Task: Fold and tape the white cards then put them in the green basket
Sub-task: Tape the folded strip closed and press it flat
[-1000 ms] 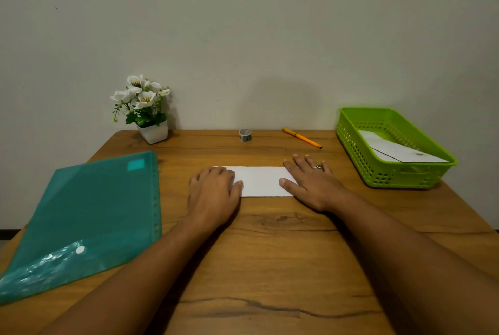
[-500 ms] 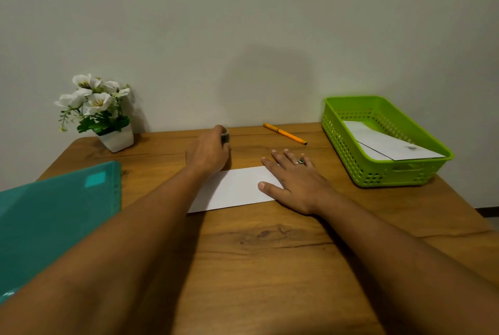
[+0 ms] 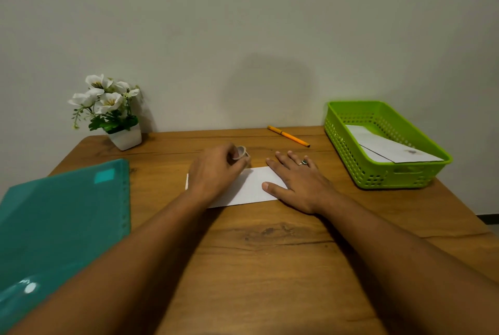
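Head view: left hand (image 3: pixel 216 170) grips tape roll (image 3: pixel 240 152); right hand (image 3: pixel 299 186) flat, fingers wide, pins folded card (image 3: pixel 248 189) beneath. Risk: fold springs open if right lifts b4 tape sticks.

white card (image 3: pixel 251 189), green perforated basket (image 3: pixel 348 145), teal folder (image 3: pixel 62 216), orange pen (image 3: pixel 287 136), brown wood-grain table (image 3: pixel 270 253)

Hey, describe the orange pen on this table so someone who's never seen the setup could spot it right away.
Start at the wooden table and look to its far edge by the wall. Between the potted white flowers at the far left and the green basket at the right lies the orange pen, slanted, nearer the basket. It is the only thin, stick-shaped orange thing there, lying by itself beyond both hands.
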A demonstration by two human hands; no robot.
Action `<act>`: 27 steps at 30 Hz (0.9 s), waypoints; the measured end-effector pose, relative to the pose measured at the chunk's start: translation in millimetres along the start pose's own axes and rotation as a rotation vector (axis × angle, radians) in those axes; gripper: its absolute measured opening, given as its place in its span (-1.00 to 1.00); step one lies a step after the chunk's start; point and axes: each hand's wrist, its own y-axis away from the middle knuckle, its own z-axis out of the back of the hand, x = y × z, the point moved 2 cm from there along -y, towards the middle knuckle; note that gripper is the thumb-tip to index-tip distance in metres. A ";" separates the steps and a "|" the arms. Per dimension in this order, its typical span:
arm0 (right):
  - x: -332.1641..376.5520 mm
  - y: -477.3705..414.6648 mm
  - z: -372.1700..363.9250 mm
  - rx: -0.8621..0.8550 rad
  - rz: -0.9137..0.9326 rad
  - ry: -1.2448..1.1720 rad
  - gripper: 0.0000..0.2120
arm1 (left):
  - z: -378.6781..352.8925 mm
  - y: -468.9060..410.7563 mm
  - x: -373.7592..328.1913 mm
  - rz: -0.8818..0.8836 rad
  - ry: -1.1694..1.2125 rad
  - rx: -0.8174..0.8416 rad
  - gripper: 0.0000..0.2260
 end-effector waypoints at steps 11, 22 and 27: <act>22.4 28.0 10.2 -0.411 -0.028 -0.092 -0.61 | -8.4 54.7 -0.2 -0.125 0.156 0.002 -0.76; 48.1 29.9 2.3 -0.471 -0.032 -0.402 -0.76 | -13.4 53.3 1.3 -0.228 0.155 0.098 -0.80; 46.0 28.5 4.9 -0.515 -0.106 -0.573 -0.76 | -13.5 53.9 -1.2 -0.257 0.077 0.138 -0.77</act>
